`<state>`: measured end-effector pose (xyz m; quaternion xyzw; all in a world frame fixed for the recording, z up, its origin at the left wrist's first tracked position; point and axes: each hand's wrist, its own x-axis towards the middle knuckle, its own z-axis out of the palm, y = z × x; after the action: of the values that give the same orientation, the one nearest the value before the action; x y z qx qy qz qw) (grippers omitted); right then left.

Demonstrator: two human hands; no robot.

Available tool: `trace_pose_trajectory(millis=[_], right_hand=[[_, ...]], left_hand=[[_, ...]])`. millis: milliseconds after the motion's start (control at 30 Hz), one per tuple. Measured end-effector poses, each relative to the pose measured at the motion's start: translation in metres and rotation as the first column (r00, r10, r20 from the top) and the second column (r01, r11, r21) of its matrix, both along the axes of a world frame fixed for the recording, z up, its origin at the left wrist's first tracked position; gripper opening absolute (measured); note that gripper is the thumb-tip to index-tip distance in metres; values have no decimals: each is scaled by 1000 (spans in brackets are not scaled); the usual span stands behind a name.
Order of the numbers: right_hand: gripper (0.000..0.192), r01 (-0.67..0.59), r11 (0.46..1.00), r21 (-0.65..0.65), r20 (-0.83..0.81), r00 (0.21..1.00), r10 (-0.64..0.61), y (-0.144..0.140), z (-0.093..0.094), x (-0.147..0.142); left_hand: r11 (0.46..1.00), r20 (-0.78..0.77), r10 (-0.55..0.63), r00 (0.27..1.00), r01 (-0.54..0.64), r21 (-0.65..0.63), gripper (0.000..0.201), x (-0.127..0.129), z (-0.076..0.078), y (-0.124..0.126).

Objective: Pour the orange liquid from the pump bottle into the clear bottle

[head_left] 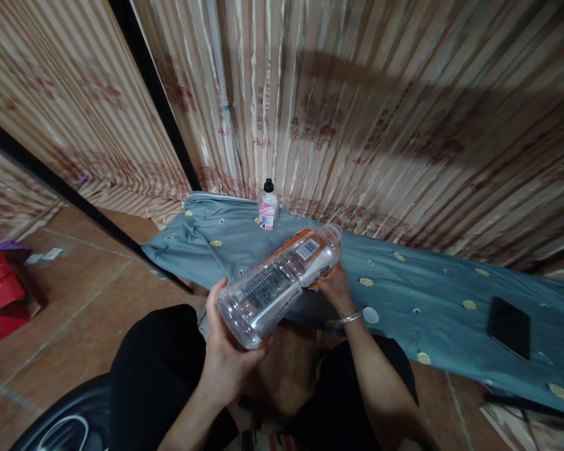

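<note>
I hold a large clear plastic bottle (pixel 282 282) sideways in front of me, its base toward the camera. The bottle has an orange and white label with a barcode. My left hand (pixel 225 354) cups the base end. My right hand (pixel 336 289), with a thin bracelet on the wrist, grips the far neck end, partly hidden behind the bottle. Just right of my right wrist, a small white cap (pixel 370 314) lies on the blue-grey patterned cloth (pixel 427 282).
A small bottle (pixel 267 207) with a black cap and pink label stands at the cloth's far edge. A black phone (pixel 509 327) lies on the cloth at right. Striped curtains hang behind. Red boxes (pixel 0 294) sit on the tiled floor at left.
</note>
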<state>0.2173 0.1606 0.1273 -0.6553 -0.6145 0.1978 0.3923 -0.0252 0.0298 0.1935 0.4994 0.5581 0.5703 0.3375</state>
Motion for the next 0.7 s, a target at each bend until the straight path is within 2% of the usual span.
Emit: trace_pose_trajectory(millis=[400,533,700], right_hand=[[54,25,1000,-15,-127,991,-27,2,-8,3],[56,46,999,-10,-141,989,-47,2,-9,2],[53,33,999,-2,-118,992,-33,3,-11,3]], left_hand=[[1000,-17,-12,1000,12,-27,101,2,10,2],[999,-35,16,999,-17,-27,102,2,11,3],[998,-19,-11,1000,9,-59,104,0,10,2]])
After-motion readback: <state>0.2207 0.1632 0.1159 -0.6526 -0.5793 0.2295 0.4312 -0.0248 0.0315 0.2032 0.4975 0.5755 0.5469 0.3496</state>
